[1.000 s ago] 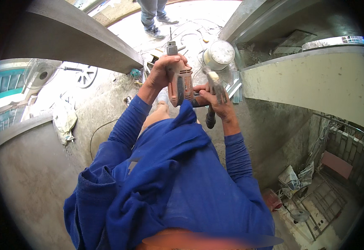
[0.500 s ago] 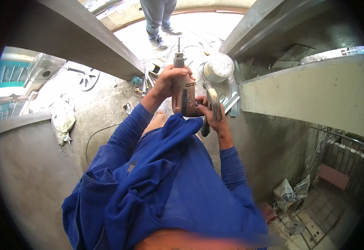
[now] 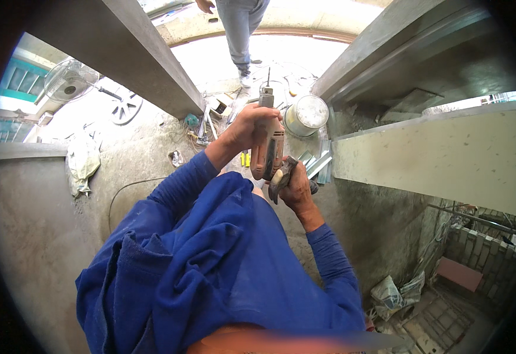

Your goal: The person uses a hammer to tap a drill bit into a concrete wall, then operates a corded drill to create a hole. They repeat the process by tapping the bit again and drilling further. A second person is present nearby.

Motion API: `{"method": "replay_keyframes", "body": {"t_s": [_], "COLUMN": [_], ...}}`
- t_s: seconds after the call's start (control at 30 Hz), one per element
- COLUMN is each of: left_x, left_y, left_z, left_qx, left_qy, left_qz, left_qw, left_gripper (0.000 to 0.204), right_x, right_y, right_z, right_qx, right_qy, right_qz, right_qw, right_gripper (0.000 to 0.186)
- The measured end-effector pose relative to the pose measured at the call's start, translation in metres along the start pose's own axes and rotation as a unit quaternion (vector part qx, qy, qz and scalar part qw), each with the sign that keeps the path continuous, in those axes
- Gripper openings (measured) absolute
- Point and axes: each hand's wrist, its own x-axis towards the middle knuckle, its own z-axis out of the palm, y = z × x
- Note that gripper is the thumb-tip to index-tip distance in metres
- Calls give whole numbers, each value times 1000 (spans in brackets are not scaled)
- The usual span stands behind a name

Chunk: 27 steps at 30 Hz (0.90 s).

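Observation:
A dusty brown power drill [image 3: 265, 152] is held in front of my body, its chuck and thin bit pointing away from me. My left hand [image 3: 247, 125] is closed around the drill's front housing, just behind the chuck. My right hand [image 3: 299, 187] is closed at the rear of the drill and grips a hammer [image 3: 282, 178], whose dark head rests close against the drill body. Whether the right fingers also wrap the drill's handle is hidden by the hammer head and the hand.
A round bucket [image 3: 307, 115] stands beyond the drill, near metal strips [image 3: 319, 165]. A person [image 3: 243, 32] is at the far side. Concrete beams [image 3: 116, 50] flank both sides. A fan [image 3: 69, 87] and a pale sack [image 3: 82, 162] are at left; a cable [image 3: 131, 184] crosses the floor.
The drill has tilted and shifted slightly right and nearer to me. My right hand and the hammer have moved lower, with the hammer head turned. The person's legs have changed position.

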Motion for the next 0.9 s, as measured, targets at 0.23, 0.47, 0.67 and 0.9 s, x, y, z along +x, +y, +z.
{"method": "replay_keyframes", "body": {"t_s": [0.23, 0.47, 0.67, 0.9], "left_x": [-16, -40, -37, -29], "left_y": [-1, -31, -50, -58], "left_z": [22, 22, 21, -20], "left_qx": [48, 95, 142, 426], "left_qy": [-44, 27, 97, 135], "left_qz": [22, 14, 30, 103], "left_qw": [998, 995, 985, 889], "left_gripper": [32, 64, 49, 52], "right_x": [-7, -34, -47, -22], "right_y": [4, 4, 3, 15], "right_z": [6, 12, 12, -28], "right_qx": [-14, -25, 76, 11], "right_qy": [61, 33, 44, 53], "right_qz": [-52, 15, 82, 335], "right_qw": [997, 999, 993, 941], "right_gripper": [54, 48, 51, 35]}}
